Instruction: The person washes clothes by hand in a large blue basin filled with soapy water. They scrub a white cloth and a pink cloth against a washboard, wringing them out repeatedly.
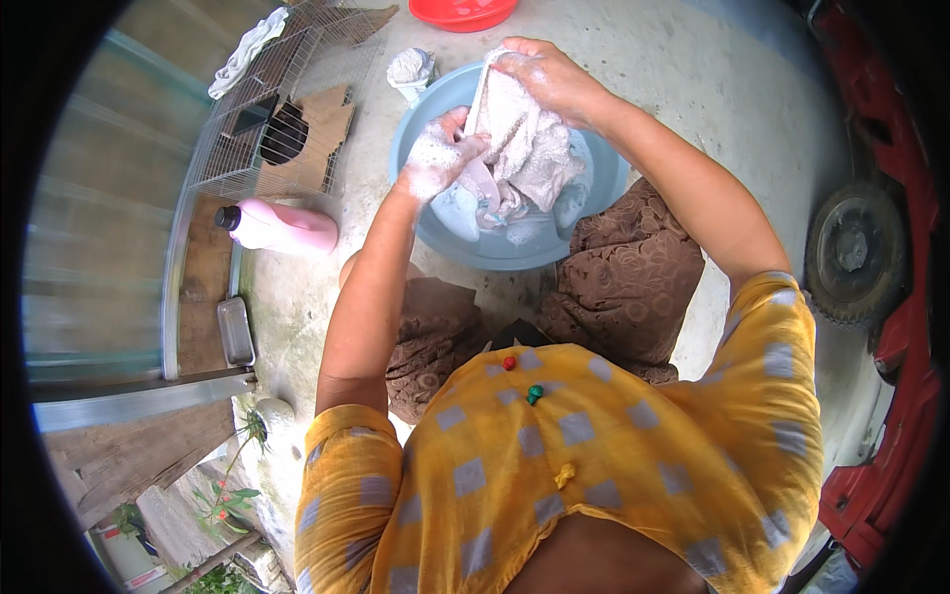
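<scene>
A pale, wet terry cloth is stretched between my hands above a blue plastic basin. My right hand grips its upper edge near the basin's far rim. Lower and to the left, my left hand, covered in suds, pinches the cloth's left edge between thumb and fingers. The cloth's lower folds hang into soapy water with foam on it. Just beyond the basin's far left rim stands a white container heaped with something white.
A pink bottle with a black cap lies on the concrete floor at left, near a wire cage with a white cloth on top. A red basin stands beyond. At right is a red vehicle with a wheel.
</scene>
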A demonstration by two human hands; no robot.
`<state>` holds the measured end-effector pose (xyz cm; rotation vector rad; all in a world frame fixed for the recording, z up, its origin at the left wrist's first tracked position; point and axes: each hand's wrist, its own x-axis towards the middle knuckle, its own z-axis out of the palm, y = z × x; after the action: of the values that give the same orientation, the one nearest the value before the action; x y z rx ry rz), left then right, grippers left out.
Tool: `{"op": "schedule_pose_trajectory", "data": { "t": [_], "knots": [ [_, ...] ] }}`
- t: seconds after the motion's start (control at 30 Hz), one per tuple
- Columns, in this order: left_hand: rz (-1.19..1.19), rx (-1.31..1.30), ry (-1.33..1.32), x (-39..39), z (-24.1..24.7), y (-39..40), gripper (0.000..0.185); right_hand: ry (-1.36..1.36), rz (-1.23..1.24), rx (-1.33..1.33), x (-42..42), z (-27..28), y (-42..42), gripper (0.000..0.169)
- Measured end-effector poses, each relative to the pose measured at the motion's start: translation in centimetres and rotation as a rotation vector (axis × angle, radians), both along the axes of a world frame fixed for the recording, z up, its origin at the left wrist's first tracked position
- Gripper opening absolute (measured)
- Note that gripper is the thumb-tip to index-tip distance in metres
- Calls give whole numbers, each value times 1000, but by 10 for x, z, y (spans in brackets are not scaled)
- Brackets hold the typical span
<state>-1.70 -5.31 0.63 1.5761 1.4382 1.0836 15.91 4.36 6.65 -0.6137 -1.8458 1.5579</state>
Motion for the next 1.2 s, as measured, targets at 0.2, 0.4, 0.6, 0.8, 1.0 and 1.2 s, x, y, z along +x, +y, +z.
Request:
{"op": "schedule_pose_trajectory", "data": {
  "t": [0.2, 0.4, 0.6, 0.8, 1.0, 1.2],
  "knots": [
    [404, 92, 694, 3, 24, -12, 26, -82, -62, 211, -6, 5, -5, 13],
    [503, -90, 570, 4, 8, -15, 52, -73, -80, 314, -10, 5, -8, 12],
    [342, -250, -95, 25, -3, -18, 56, -77, 3, 266, -21, 8, -36, 14],
    [35, -174, -535, 29, -34, -15, 38, -170, 35, 498, -27, -3, -58, 13],
    [85, -257, -116, 30, -37, -20, 31, -295, 89, 678, -19, -18, -71, 18],
    [163, 34, 338, 26, -62, -5, 17, -195, 6, 533, -13, -24, -63, 17]
  ]
}}
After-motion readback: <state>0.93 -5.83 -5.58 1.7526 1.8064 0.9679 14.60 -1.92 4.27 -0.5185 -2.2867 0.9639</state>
